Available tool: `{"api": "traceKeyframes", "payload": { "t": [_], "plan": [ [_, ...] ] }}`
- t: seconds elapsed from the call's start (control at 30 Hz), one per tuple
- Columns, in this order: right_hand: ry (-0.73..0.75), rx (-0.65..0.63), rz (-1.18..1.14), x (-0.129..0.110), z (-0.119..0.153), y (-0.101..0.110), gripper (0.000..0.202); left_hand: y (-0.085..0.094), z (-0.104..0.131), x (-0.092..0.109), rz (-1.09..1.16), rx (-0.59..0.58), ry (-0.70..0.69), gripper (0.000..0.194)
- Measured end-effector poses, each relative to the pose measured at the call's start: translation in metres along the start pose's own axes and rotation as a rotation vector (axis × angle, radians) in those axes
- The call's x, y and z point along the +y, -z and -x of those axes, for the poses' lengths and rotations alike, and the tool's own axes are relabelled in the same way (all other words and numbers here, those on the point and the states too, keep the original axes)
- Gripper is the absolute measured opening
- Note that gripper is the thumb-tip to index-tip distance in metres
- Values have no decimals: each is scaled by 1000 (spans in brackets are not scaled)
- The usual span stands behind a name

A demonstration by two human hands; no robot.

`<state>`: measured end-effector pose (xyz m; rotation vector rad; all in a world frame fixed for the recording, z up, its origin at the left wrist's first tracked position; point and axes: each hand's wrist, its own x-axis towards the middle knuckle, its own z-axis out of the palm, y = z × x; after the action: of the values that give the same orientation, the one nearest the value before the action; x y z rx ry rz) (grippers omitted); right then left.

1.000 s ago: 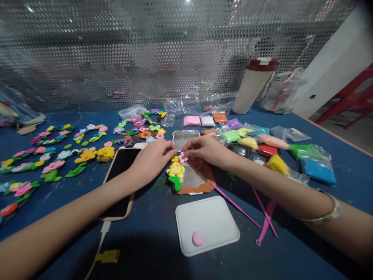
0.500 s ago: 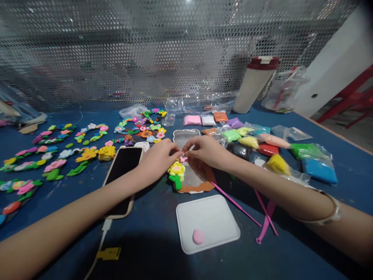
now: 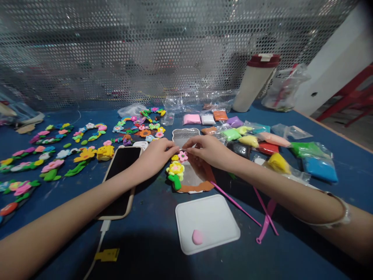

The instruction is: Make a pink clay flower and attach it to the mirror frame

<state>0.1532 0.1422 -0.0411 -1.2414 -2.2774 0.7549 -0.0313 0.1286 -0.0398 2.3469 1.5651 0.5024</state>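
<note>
A small wavy-edged mirror (image 3: 190,177) lies on the table in front of me, partly rimmed in brown clay (image 3: 198,188). On its left side sit a yellow clay flower (image 3: 175,169), a green clay leaf (image 3: 175,182) and a small pink clay flower (image 3: 183,156). My left hand (image 3: 161,153) is closed, thumb and finger pressed together just above the pink flower. Fingertips of my right hand (image 3: 205,151) pinch at the same spot, meeting the left ones over the mirror. Whatever is between them is too small to name.
Nearer me are a white tray (image 3: 208,212) with a pink clay lump (image 3: 197,237) and pink sculpting tools (image 3: 266,225). A phone (image 3: 122,186) lies left; clay-decorated frames (image 3: 49,134) lie beyond. Bagged clay (image 3: 319,167) and a tumbler (image 3: 256,81) are right.
My left hand has shifted slightly left and up, uncovering the small pink flower and a yellow piece beside it. My right hand stays almost in place, still pinching.
</note>
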Motion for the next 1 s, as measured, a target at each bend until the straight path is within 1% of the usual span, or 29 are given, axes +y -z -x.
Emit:
{"api": "traceKeyframes", "payload": {
  "t": [0.1,0.3,0.43,0.6,1.0],
  "plan": [
    [34,13,60,-1,3,2,27,4,1,0,26,-24,-10,30],
    [76,21,154,-7,8,-1,28,5,4,4,47,-34,1,25],
    [74,25,157,-7,9,-3,27,4,3,5,49,-17,6,22],
    [35,48,167,-7,8,-3,25,4,4,4,70,-14,-1,20],
    [15,88,124,-11,11,-4,20,0,5,4,52,-18,-43,24]
  ]
}}
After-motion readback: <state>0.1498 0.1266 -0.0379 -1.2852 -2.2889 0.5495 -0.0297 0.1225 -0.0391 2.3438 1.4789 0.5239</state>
